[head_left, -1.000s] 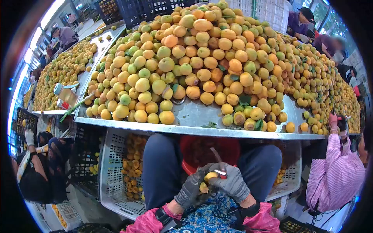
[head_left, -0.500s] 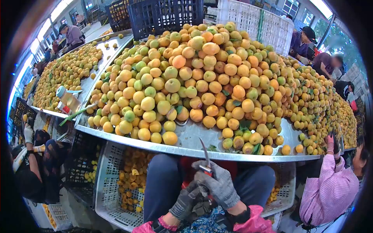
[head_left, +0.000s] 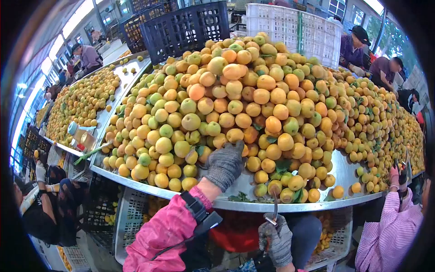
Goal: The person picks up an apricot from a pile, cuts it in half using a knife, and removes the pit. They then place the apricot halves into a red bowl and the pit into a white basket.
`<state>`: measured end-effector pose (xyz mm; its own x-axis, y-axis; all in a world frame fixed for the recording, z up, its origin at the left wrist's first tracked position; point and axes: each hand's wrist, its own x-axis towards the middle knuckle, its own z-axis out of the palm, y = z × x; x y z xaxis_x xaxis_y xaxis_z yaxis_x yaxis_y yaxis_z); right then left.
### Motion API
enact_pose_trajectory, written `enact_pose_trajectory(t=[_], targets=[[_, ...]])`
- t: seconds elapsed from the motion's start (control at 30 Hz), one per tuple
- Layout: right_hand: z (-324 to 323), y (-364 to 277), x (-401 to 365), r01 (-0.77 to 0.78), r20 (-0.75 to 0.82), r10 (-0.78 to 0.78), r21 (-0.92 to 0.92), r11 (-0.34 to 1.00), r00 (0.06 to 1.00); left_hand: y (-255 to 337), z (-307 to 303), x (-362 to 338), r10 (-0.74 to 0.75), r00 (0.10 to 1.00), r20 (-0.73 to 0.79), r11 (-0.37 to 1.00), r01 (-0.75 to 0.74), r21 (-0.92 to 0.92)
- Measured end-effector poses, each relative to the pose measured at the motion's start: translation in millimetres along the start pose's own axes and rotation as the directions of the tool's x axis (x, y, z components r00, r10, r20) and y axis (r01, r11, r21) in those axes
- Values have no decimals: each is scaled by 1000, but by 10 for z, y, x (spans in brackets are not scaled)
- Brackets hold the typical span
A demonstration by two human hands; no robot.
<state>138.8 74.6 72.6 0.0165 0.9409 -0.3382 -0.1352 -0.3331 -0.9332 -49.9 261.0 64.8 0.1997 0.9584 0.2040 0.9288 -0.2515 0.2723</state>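
My left hand (head_left: 224,165), in a dark grey knit glove, reaches palm down onto the front of a big heap of round yellow-orange and greenish fruit (head_left: 190,121). Its fingers curl over a fruit (head_left: 245,150) that is mostly hidden beneath them. My right hand (head_left: 277,240), gloved in lighter grey, is closed around the handle of a small knife with a curved blade (head_left: 275,206). The blade points upward past the table's front edge.
The metal table (head_left: 181,196) has a raised rim. Below it stand white crates (head_left: 131,213) with orange pieces. Black (head_left: 186,31) and white crates (head_left: 294,29) rise behind the heap. Jars (head_left: 81,136) sit at left. A person in checked sleeves (head_left: 389,226) works at right; others sit around.
My left hand has left my lap and stretched forward onto the heap. The right hand, still gripping the knife, has moved down and to the right. The view has shifted slightly.
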Motion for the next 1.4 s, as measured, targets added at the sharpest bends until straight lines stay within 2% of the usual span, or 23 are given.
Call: enact_pose_trajectory(t=[0.07,0.13,0.17,0.27,0.33,0.4,0.47,0.5,0.53,0.57,0.6,0.67,0.73,0.8,0.87,0.9,0.93,1.0,1.13,1.23,1.3,1.4], targets=[[-25,-8,15,18,-25,-18,27,999,1000,14,177,141,-19,1000,-8,998,20,52],[-53,1,4,-90,-33,98,186,978,995,21,303,154,-69,997,-43,986,74,150],[-63,11,13,-86,-25,93,197,977,995,27,306,162,-67,997,-38,986,72,152],[-85,-57,-7,-53,-3,55,221,974,998,33,233,146,-88,995,-43,995,90,48],[-99,-62,-21,-37,-19,43,235,971,999,34,124,70,-111,987,-117,985,93,-148],[-96,-67,-65,0,-37,9,246,969,999,125,-27,-120,-136,988,-72,974,120,-193],[-90,-11,-90,29,-40,-21,232,972,999,225,-61,-456,-43,971,-236,874,-78,-480],[-78,3,-110,51,-39,-43,215,975,998,294,-74,-614,-43,969,-242,874,-80,-480],[-58,-8,-133,54,-36,-47,212,976,998,378,-77,-776,-104,986,-131,694,-23,-720],[-37,-19,-164,45,-21,-42,175,984,999,475,-90,-951,-129,992,-4,450,55,-891],[-13,-29,-201,36,-9,-35,136,990,999,594,-156,-1135,-128,974,188,150,206,-967],[39,-16,-292,29,-13,-28,109,994,1000,718,-136,-1417,-157,935,319,-3,323,-946],[59,63,-362,131,-1,-133,-158,979,991,848,-202,-1611,-192,918,346,-52,343,-938],[67,92,-440,77,-27,-85,-209,975,996,940,-199,-1740,-226,902,369,-95,357,-929],[70,206,-463,325,-3,-371,-474,818,929,1018,-172,-1854,-253,892,373,-302,294,-907],[77,216,-495,350,7,-401,-505,789,916,1045,-209,-1890,-265,888,375,-363,269,-892],[83,213,-524,355,10,-406,-505,786,914,1047,-200,-1923,-266,890,370,-363,263,-894],[94,198,-584,278,-4,-311,-437,855,950,1059,-201,-1979,-268,865,425,-463,271,-844],[44,199,-610,332,41,-350,-438,835,936,1108,-344,-1993,-276,856,437,-455,284,-844],[-5,316,-572,316,59,-326,-450,835,944,1113,-355,-1978,-244,853,461,-510,292,-809],[8,397,-568,378,62,-393,-445,812,917,1132,-308,-1999,-207,874,439,-454,311,-835],[32,443,-624,305,-9,-350,-468,830,937,1199,-280,-2005,-251,856,452,-381,341,-859]])
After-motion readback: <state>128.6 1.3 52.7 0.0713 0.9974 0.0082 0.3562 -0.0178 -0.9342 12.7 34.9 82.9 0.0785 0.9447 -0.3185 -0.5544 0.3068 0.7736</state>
